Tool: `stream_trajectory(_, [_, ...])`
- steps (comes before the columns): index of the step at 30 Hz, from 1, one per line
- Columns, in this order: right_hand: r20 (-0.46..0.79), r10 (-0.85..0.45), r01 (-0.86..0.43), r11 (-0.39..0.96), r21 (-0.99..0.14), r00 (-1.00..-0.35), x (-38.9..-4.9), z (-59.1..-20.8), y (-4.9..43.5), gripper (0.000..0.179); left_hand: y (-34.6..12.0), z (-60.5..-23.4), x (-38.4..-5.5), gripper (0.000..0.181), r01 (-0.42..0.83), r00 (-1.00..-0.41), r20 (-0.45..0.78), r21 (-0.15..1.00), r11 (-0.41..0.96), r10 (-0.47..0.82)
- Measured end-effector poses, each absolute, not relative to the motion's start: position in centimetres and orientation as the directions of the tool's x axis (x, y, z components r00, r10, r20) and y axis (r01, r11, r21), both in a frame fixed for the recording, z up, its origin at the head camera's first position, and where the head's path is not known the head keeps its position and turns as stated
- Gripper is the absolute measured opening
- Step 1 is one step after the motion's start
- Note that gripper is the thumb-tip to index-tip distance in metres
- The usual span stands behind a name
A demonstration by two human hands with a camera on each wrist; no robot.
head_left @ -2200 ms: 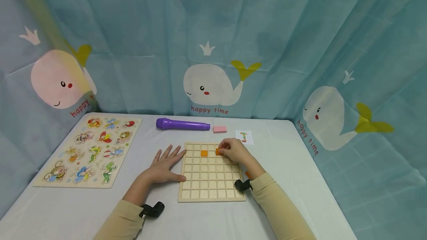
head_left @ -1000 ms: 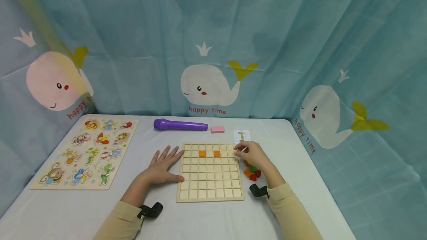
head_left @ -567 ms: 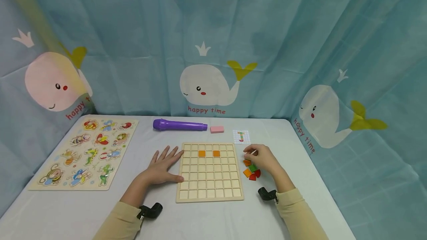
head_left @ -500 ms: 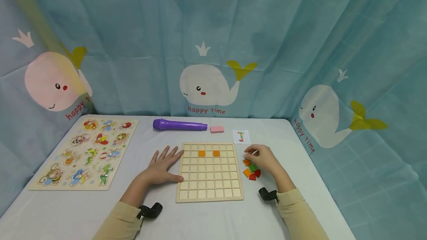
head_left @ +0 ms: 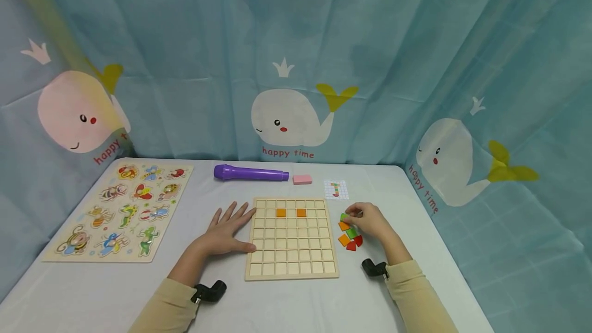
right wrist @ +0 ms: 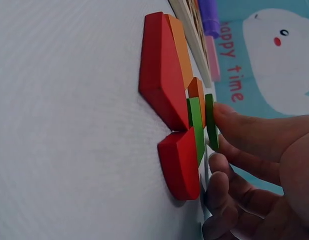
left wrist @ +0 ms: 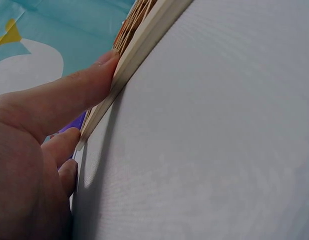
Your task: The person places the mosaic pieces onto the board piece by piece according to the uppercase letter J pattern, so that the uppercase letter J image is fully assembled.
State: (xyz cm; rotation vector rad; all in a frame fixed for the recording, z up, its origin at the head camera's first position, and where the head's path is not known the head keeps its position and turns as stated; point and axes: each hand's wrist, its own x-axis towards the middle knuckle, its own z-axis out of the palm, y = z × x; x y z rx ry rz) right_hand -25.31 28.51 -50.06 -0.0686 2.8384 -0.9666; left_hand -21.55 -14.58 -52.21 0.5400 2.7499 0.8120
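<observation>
A spread left hand [head_left: 226, 235] touches one wooden grid board [head_left: 293, 244] holding two orange squares [head_left: 281, 213], while to the board's right, by two orange pieces [head_left: 344, 240], two red pieces [head_left: 351, 246] and one green piece [head_left: 352, 233], the right hand [head_left: 371, 221] pinches a second green tile [right wrist: 211, 120], thin and flat.
</observation>
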Motion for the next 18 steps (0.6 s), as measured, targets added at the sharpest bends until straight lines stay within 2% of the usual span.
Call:
stream_trajectory(6, [-0.128,-0.085,0.013,0.783,-0.621,-0.988,-25.5,-50.0,28.5,0.017,-14.6,-52.3,-21.6,0.112,0.28,-0.908,-0.113,0.555,0.783,0.404])
stream_trajectory(18, [-0.101,-0.107,-0.006,0.717,-0.697,-0.989,-25.6,-48.4,26.9,0.021,-14.6,-52.3,-21.6,0.111,0.286,-0.905,-0.108,0.56,0.777,0.411])
